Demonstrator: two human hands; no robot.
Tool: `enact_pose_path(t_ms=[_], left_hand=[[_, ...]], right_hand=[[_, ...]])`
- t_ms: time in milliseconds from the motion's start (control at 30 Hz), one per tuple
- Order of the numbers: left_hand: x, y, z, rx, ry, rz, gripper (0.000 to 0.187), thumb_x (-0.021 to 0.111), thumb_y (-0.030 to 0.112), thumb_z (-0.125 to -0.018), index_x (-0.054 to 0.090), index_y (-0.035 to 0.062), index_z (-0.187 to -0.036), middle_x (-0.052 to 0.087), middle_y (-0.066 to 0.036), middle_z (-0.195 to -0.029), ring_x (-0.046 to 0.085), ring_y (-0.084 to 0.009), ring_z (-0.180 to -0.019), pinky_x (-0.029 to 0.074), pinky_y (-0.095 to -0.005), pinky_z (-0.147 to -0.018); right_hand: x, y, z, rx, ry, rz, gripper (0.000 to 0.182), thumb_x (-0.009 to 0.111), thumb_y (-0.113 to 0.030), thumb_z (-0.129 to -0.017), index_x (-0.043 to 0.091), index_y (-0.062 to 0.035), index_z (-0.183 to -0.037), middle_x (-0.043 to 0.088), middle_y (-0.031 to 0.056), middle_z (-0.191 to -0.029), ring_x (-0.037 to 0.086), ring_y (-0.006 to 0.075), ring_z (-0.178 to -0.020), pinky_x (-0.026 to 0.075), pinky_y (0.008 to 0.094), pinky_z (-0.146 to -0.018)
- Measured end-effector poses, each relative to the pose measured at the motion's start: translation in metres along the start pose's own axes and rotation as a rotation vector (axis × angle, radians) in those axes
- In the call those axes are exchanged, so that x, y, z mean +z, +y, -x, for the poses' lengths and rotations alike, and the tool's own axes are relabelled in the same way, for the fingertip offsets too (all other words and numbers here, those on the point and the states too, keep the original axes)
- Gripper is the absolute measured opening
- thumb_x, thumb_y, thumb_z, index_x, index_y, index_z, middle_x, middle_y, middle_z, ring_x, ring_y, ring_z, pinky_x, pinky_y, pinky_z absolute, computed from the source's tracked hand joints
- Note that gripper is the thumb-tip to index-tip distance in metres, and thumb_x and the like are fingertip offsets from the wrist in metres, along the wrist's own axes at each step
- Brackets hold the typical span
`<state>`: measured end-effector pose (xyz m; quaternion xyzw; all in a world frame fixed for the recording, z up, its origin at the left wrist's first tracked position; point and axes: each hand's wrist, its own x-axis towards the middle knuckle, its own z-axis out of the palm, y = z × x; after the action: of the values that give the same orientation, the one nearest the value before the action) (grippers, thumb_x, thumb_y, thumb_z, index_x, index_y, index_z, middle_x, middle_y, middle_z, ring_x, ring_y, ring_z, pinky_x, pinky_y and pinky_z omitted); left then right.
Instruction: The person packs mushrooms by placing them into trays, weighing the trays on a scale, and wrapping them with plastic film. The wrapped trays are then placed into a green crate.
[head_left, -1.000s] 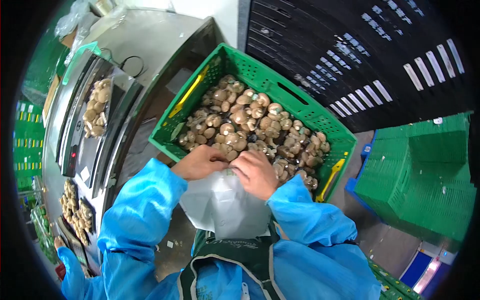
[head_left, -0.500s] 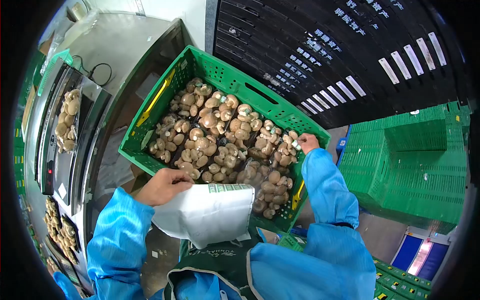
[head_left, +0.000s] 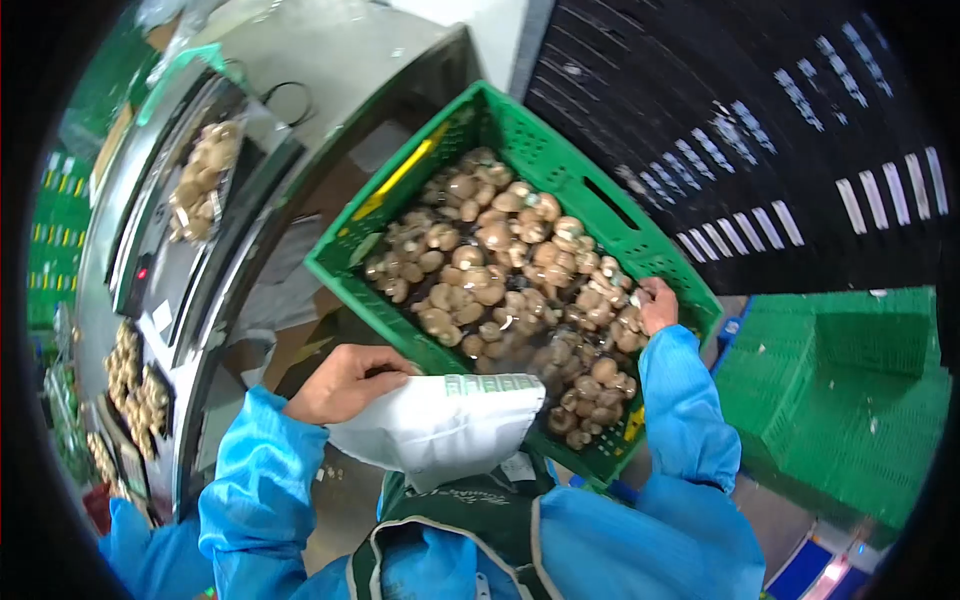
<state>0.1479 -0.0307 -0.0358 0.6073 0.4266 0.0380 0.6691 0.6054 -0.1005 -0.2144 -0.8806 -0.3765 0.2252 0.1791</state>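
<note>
My left hand (head_left: 350, 384) pinches the upper left corner of a white label sheet (head_left: 440, 425), which has a row of green-printed labels (head_left: 492, 385) along its top edge. Brown mushrooms (head_left: 495, 290) in clear-wrapped packs fill a green plastic crate (head_left: 350, 265) in front of me. At the crate's right end, my right hand (head_left: 657, 305) has its fingers drawn together on a small white sticker at a mushroom pack. Part of that sticker is hidden under the fingertips.
Left of the crate, a wrapped mushroom pack (head_left: 205, 180) lies on a machine with a red light, with more mushrooms (head_left: 135, 385) nearer. Another person's blue sleeve (head_left: 155, 550) shows at lower left. Black stacked crates (head_left: 720, 120) stand behind; green crates (head_left: 840, 390) stand at right.
The view has swung, so the crate and both hands appear farther right. My left hand keeps the label sheet, and my right hand stays at the crate's right end. A neighbour's sleeve shows more.
</note>
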Motion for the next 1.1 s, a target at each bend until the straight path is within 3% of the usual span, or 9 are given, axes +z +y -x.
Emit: enact_pose_path(t_ms=[133,333,400,567,667,733,900,1000,1100], left_hand=[[-0.009,-0.004,0.018,-0.037,0.031,0.022,0.017,0.057,0.006,-0.084,0.063,-0.003,-0.097,0.066,-0.01,-0.088,0.059,-0.0132,-0.08,0.047,-0.0274,-0.073],[-0.022,-0.001,0.054,-0.075,0.116,-0.037,0.015,0.059,0.005,-0.083,0.064,-0.0031,-0.094,0.066,-0.009,-0.085,0.059,-0.0128,-0.079,0.047,-0.0271,-0.072],[-0.027,-0.007,0.067,-0.098,0.169,-0.049,0.014,0.059,0.005,-0.082,0.064,-0.0032,-0.093,0.066,-0.01,-0.084,0.06,-0.0132,-0.077,0.047,-0.0276,-0.07],[-0.04,-0.022,0.085,-0.081,0.259,-0.068,0.014,0.059,0.004,-0.082,0.064,-0.0018,-0.092,0.065,-0.01,-0.082,0.06,-0.0144,-0.076,0.048,-0.0282,-0.07],[-0.051,-0.029,0.087,-0.014,0.302,-0.089,0.013,0.058,0.004,-0.081,0.064,-0.0017,-0.091,0.065,-0.011,-0.081,0.061,-0.0159,-0.076,0.048,-0.0291,-0.07],[-0.056,-0.024,0.086,0.02,0.326,-0.062,0.012,0.058,0.004,-0.082,0.064,-0.0018,-0.091,0.065,-0.011,-0.081,0.062,-0.0165,-0.076,0.049,-0.0293,-0.069],[-0.067,-0.032,0.072,0.075,0.34,-0.129,0.012,0.058,0.005,-0.082,0.064,-0.0015,-0.091,0.065,-0.011,-0.082,0.062,-0.0171,-0.076,0.049,-0.0304,-0.069],[-0.069,-0.024,0.062,0.105,0.34,-0.254,0.014,0.059,0.007,-0.082,0.064,-0.0009,-0.091,0.065,-0.012,-0.083,0.063,-0.0198,-0.075,0.05,-0.0315,-0.069],[-0.058,-0.024,0.048,0.245,0.413,-0.397,0.014,0.063,0.011,-0.08,0.064,0.0016,-0.091,0.064,-0.013,-0.083,0.064,-0.025,-0.074,0.05,-0.0323,-0.068]], right_hand=[[0.069,-0.11,0.012,-0.255,-0.427,-0.706,0.023,0.061,-0.001,-0.076,0.059,-0.0008,-0.099,0.063,0.0101,-0.095,0.06,0.0208,-0.092,0.047,0.0321,-0.081],[0.191,-0.24,-0.017,-0.417,-0.517,-0.607,0.023,0.06,0.002,-0.075,0.057,0.0001,-0.098,0.061,0.0051,-0.082,0.059,0.0139,-0.073,0.047,0.026,-0.067],[0.207,-0.262,-0.015,-0.425,-0.452,-0.576,0.021,0.061,0.001,-0.073,0.059,-0.0002,-0.094,0.062,0.0064,-0.08,0.059,0.0132,-0.069,0.048,0.0281,-0.064],[0.267,-0.243,-0.03,-0.756,-0.133,-0.122,0.035,0.064,-0.007,-0.069,0.055,0.0017,-0.101,0.058,0.0226,-0.097,0.053,0.0414,-0.095,0.042,0.0443,-0.084],[0.261,-0.237,-0.031,-0.695,0.029,-0.181,0.034,0.066,-0.011,-0.072,0.055,0.0007,-0.102,0.06,0.0191,-0.097,0.056,0.0349,-0.093,0.044,0.0413,-0.084],[0.235,-0.239,-0.036,-0.389,-0.343,-0.368,0.046,0.072,-0.018,-0.071,0.052,0.0005,-0.108,0.06,0.0166,-0.098,0.057,0.0314,-0.092,0.042,0.0425,-0.087],[0.093,-0.281,0.094,-0.531,-1.533,-0.813,0.04,0.06,-0.032,-0.085,0.055,-0.0047,-0.115,0.062,0.0083,-0.105,0.056,0.0164,-0.1,0.045,0.0343,-0.083],[0.055,-0.296,0.13,-0.877,-1.409,-0.317,0.031,0.067,-0.018,-0.08,0.058,0.0011,-0.102,0.062,0.0111,-0.092,0.056,0.0138,-0.088,0.045,0.0325,-0.073],[0.057,-0.29,0.131,-0.775,-1.322,-0.313,0.027,0.067,-0.018,-0.078,0.058,0.0018,-0.093,0.061,0.0132,-0.083,0.057,0.017,-0.08,0.043,0.034,-0.069]])
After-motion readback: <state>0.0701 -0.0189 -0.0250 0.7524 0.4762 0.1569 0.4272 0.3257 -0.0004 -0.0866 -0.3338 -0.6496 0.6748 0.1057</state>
